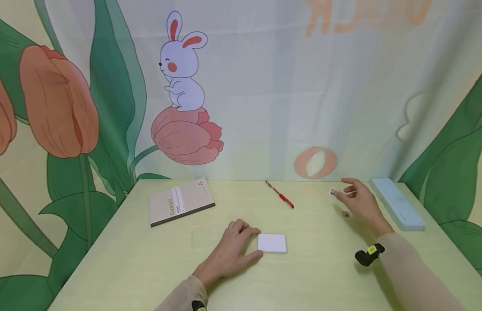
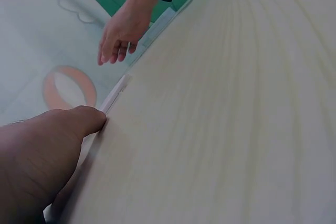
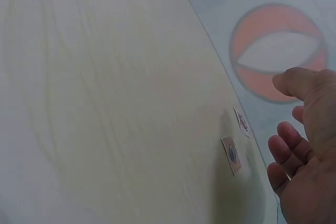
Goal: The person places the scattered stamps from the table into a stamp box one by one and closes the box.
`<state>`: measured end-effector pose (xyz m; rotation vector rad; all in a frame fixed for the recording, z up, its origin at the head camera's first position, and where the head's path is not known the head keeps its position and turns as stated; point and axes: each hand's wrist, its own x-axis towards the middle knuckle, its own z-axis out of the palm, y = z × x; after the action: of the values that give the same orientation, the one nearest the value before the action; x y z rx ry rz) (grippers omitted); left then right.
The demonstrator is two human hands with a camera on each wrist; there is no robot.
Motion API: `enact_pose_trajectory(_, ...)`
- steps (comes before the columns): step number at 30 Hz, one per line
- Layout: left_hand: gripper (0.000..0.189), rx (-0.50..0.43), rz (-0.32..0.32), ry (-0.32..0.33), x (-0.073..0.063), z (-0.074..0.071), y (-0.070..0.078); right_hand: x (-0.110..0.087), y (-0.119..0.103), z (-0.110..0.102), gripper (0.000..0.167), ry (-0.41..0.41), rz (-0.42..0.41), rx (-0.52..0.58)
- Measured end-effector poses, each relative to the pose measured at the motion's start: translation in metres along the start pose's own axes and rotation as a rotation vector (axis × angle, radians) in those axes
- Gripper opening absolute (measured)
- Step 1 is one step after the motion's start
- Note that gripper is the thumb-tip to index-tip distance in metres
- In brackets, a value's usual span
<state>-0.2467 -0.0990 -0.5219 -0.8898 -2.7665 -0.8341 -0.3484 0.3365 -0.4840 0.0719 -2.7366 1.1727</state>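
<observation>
In the head view, the left hand [image 1: 234, 250] rests on the bench [image 1: 310, 276], its grip pinching the left end of a white rectangular slab [image 1: 272, 243] between thumb and index finger. A transparent rectangular piece [image 1: 203, 238] lies left of that hand, nearer than the Gambit notebook [image 1: 194, 196]. A red pen [image 1: 279, 194] lies farther back. The right hand [image 1: 361, 205], grip spread, is beside two small picture cards [image 1: 346, 214], with a light-blue case [image 1: 398, 205] to its right.

In the left wrist view, the left thumb lies against the slab's edge; the right hand hangs beyond, fingers downward.

In the right wrist view, the right grip holds nothing, thumb apart from loosely bent fingers; both cards lie near the bench's back edge, apart from the hand.
</observation>
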Motion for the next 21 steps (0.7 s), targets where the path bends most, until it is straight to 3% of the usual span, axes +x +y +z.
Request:
enact_pose_trajectory(6,0.055,-0.002,-0.004,-0.007,-0.001,-0.001,0.0,0.01,0.008,0.001,0.079,-0.107,0.015,-0.001)
enact_pose_trajectory(13,0.055,0.005,-0.003,-0.007,0.0,0.0,0.0,0.018,0.015,0.005,0.064,-0.135,0.014,-0.09)
enact_pose_trajectory(21,0.055,-0.004,-0.011,-0.006,0.0,0.0,0.0,0.029,0.017,0.004,0.06,-0.173,0.0,-0.206)
